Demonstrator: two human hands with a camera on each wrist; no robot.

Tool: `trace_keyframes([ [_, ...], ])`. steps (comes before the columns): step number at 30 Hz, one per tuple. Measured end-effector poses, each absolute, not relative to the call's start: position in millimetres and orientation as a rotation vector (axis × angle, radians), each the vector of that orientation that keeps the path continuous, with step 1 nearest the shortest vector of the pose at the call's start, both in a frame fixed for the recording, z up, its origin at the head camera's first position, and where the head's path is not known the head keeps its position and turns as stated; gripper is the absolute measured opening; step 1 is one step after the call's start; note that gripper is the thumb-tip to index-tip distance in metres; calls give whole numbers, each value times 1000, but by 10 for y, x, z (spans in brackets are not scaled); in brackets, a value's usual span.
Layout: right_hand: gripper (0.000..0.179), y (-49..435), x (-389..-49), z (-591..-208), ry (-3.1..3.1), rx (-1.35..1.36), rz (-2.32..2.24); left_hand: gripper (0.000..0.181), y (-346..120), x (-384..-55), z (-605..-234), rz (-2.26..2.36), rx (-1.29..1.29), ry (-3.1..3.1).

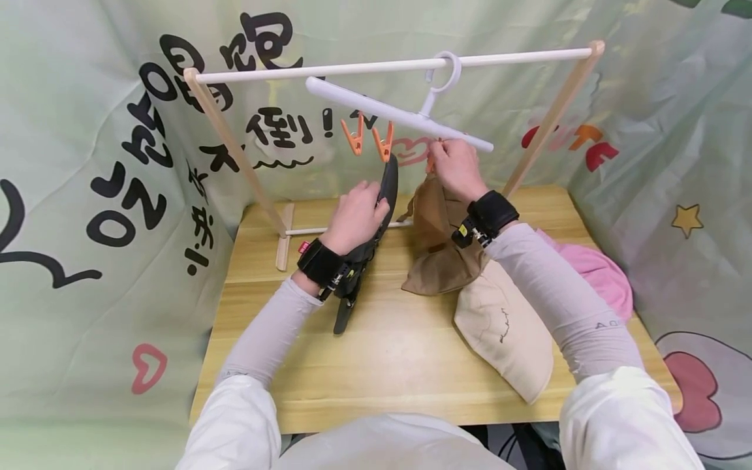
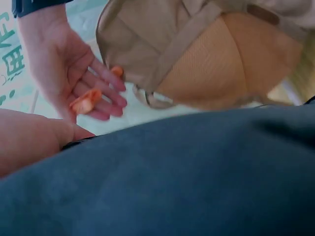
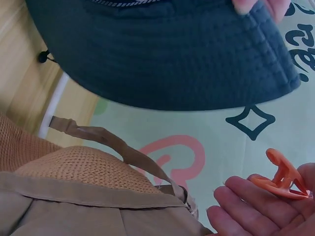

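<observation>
My left hand [image 1: 355, 219] grips a dark bucket hat [image 3: 162, 64] by its brim, holding it on edge below the hanger's left side. The same hat fills the lower part of the left wrist view. An orange clip [image 3: 283, 179] lies between the thumb and fingers of my right hand [image 1: 455, 170], close under the white hanger [image 1: 393, 114]. Beside these fingers hangs a brown hat [image 1: 440, 235] with a mesh lining and strap, a second orange clip [image 2: 117, 71] at its edge. Two more orange clips [image 1: 352, 138] hang left, one right above the dark hat's brim.
The hanger hooks over the white rail [image 1: 329, 69] of a wooden stand and tilts down to the right. A cream hat [image 1: 505, 326] lies on the wooden table [image 1: 376, 385] below my right forearm. Behind that arm is a pink hat [image 1: 599, 274]. Printed cloth surrounds the table.
</observation>
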State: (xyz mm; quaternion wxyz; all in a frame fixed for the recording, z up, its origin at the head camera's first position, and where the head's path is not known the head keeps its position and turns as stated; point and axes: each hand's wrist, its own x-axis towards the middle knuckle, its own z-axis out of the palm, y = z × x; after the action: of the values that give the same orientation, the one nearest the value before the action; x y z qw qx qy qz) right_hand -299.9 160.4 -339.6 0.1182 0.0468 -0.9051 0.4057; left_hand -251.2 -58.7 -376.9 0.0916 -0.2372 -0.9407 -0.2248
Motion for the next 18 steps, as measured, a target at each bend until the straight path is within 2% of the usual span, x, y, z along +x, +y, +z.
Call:
trace_keyframes([
  [18,58,1504,-3008,-3490,-2538,70,1223,19,-132,-2695,-3877,-763,-738,-2888],
])
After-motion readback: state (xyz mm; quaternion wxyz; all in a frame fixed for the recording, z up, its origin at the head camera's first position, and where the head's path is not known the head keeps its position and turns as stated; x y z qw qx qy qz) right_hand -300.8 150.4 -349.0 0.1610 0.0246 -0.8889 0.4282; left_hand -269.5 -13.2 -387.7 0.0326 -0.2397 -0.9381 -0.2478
